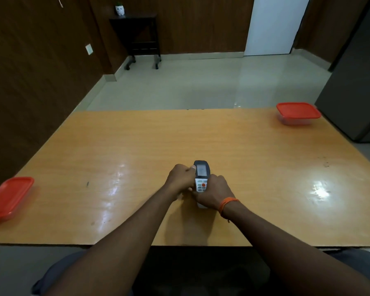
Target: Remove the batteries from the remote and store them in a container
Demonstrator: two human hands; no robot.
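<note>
A white remote (201, 178) with a dark screen end and an orange button is held face up just above the middle of the wooden table (137, 150). My left hand (181, 178) grips its left side near the screen, thumb on the edge. My right hand (215, 192), with an orange thread at the wrist, wraps its lower part. The remote's back and any batteries are hidden. A lidded container (298, 113) with a red lid stands at the far right corner. A second red-lidded container (9, 197) sits at the left edge.
The table's near edge runs just in front of my lap. A dark cabinet (357, 82) stands beside the table's right side. Beyond the far edge lies tiled floor, with a small dark side table (137, 37) against the wall.
</note>
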